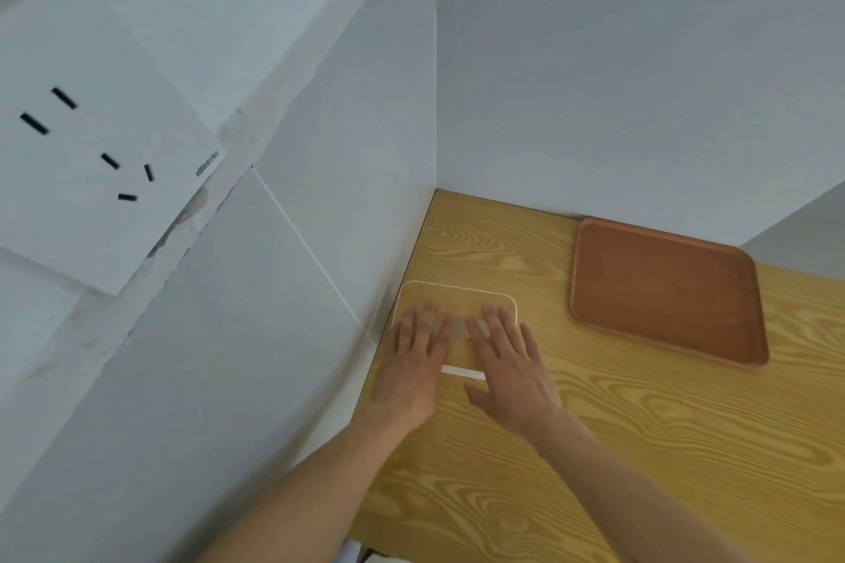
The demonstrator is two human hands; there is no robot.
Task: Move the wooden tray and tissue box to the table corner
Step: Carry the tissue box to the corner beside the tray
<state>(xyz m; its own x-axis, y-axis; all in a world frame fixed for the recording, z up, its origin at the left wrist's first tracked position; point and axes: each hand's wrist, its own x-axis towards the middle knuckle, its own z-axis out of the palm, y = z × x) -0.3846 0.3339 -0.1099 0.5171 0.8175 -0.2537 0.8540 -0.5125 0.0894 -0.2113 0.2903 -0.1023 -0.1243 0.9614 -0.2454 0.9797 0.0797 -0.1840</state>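
A tissue box (457, 302) with a wood-coloured lid, white rim and grey slot sits at the table's left edge, against the white wall. My left hand (414, 361) and my right hand (507, 361) both lie flat on its top, fingers spread, covering much of the lid. A reddish-brown wooden tray (663, 288) lies empty on the table to the right of the box, near the back wall and apart from both hands.
The light wood-grain table (594, 448) meets white walls at its left and back, forming a corner (436, 192) beyond the box. A wall socket plate (91, 142) is on the far-left wall.
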